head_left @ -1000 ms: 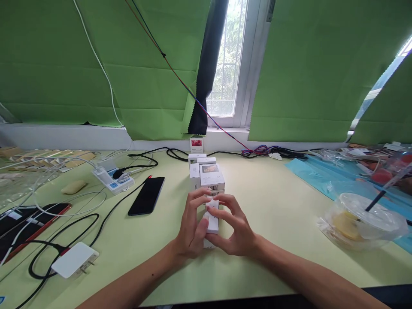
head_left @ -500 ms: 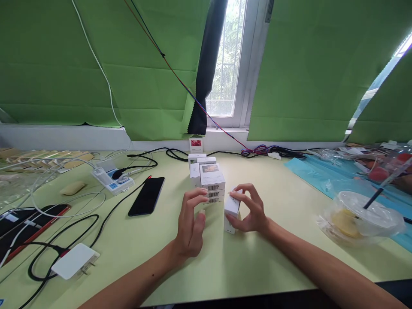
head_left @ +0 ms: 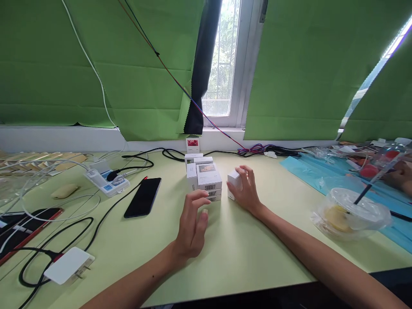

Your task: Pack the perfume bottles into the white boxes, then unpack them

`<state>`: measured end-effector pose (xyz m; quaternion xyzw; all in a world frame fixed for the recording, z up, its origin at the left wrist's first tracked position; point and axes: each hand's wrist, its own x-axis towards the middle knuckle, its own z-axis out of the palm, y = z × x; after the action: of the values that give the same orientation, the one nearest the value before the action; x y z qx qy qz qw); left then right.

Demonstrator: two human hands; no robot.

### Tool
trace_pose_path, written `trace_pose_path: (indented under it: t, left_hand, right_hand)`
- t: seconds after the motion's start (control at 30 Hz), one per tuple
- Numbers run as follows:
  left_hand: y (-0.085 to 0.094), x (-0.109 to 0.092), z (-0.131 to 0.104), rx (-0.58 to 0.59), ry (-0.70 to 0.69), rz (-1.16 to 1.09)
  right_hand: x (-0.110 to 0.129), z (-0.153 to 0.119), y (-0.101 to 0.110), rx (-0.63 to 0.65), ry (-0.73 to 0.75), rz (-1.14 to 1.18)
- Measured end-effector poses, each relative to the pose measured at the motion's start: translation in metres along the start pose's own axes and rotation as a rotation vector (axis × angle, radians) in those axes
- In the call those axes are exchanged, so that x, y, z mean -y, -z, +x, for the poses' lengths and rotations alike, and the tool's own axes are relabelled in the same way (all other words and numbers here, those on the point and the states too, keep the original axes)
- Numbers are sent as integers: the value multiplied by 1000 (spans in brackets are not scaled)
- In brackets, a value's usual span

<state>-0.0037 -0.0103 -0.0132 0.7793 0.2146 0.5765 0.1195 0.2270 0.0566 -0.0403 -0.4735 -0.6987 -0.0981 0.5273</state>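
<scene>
Closed around a small white box (head_left: 233, 176), the right grip (head_left: 247, 192) in the head view has fingers over its top and the thumb across its near face. This box is just right of a stack (head_left: 209, 177), apart from it, at the middle of the desk (head_left: 273, 262). It looks plain white, with tiny dark marks low on the near face. The left grip (head_left: 190, 228) is empty and half wide, its fingers bent and its thumb held away from them, just near of the stack.

Three flat white boxes make up the stack; the top one bears a picture and faint print, and barcodes run along the near ends. A narrow white box (head_left: 192, 177) stands on its left side. Farther back, a box with a red picture (head_left: 192, 145) stands near the wall.

Right-hand fingers hide much of the small box, and I cannot tell whether its base touches the desk. Left fingertips cover the stack's lower left corner; contact there is unclear. The print is too small to read. Another person's hand (head_left: 402, 177) is cut off at the right edge.
</scene>
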Motion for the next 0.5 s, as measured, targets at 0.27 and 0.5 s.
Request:
trace_pose_path:
  t: [0.27,0.5]
  left_hand:
    - [2,5,3,11,36,59]
    - [6,18,12,-100,69,146]
  right_hand:
    - [-7,-5,-14,98,-93,114]
    - [-33,7,-26,232,-64,301]
